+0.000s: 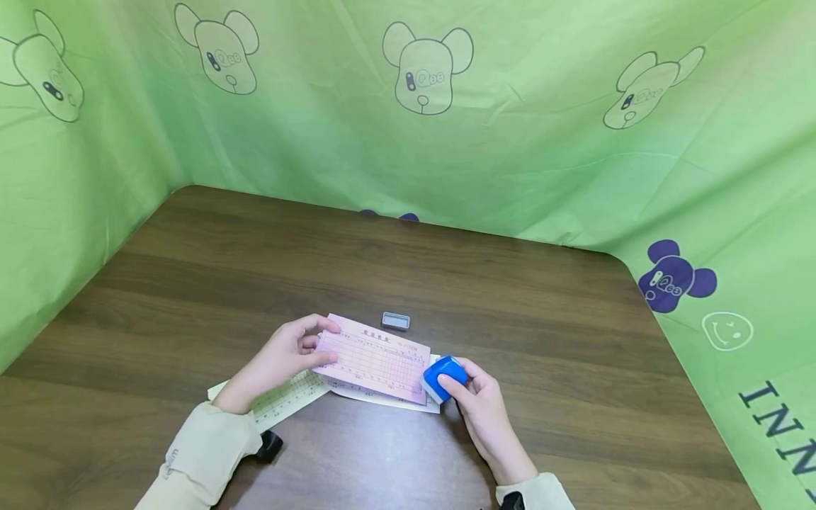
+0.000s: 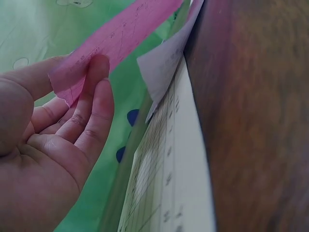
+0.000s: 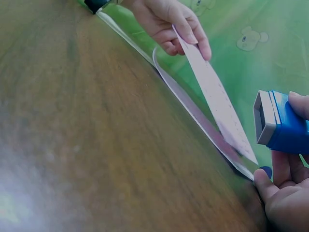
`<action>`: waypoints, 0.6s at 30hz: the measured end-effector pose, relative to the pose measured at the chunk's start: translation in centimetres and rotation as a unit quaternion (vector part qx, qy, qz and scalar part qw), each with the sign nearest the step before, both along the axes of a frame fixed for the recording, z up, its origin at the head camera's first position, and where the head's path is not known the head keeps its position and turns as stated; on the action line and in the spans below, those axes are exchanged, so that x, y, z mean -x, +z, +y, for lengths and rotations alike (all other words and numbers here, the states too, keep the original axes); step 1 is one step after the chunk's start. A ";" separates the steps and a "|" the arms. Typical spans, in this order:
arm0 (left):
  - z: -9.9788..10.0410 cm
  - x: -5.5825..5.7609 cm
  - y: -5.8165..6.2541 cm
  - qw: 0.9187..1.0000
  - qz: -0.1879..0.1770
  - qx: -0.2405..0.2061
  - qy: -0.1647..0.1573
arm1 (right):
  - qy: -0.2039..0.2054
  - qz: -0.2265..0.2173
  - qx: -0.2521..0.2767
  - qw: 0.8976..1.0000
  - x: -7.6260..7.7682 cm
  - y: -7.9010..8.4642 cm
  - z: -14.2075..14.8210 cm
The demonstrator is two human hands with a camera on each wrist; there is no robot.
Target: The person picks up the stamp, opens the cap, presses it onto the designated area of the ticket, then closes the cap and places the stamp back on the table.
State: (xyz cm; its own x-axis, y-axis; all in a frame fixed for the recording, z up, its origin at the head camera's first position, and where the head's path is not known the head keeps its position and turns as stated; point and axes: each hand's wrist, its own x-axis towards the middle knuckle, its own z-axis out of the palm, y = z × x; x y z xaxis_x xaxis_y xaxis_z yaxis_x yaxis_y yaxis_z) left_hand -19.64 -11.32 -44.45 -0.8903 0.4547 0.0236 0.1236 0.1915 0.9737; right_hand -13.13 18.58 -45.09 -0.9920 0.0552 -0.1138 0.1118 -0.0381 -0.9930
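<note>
Between its thumb and fingers, my left hand [image 1: 287, 354] pinches the left end of a pink printed form sheet [image 1: 376, 358]. In the left wrist view this sheet [image 2: 116, 41] is lifted above the papers below. Under it lies a booklet of forms, with a curled pale sheet [image 2: 166, 60] and a light green printed page [image 1: 290, 404] spread to the left. My right hand [image 1: 484, 407] grips a blue stamp [image 1: 445, 377] by the booklet's right end. In the right wrist view the stamp's pale rectangular end [image 3: 264, 118] faces the pink sheet, and a fingertip rests at the booklet's corner.
A small grey rectangular case [image 1: 396, 321] lies on the brown wooden table [image 1: 542, 304] just behind the papers. Green cloth [image 1: 319, 142] printed with bear heads hangs around the table's back and sides. A black wrist strap piece [image 1: 270, 447] shows by the left sleeve.
</note>
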 end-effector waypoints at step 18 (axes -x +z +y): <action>-0.2 0.0 -0.3 0.993 0.071 0.075 -0.058 | -0.009 -0.015 -0.006 1.000 0.0 0.2 -0.1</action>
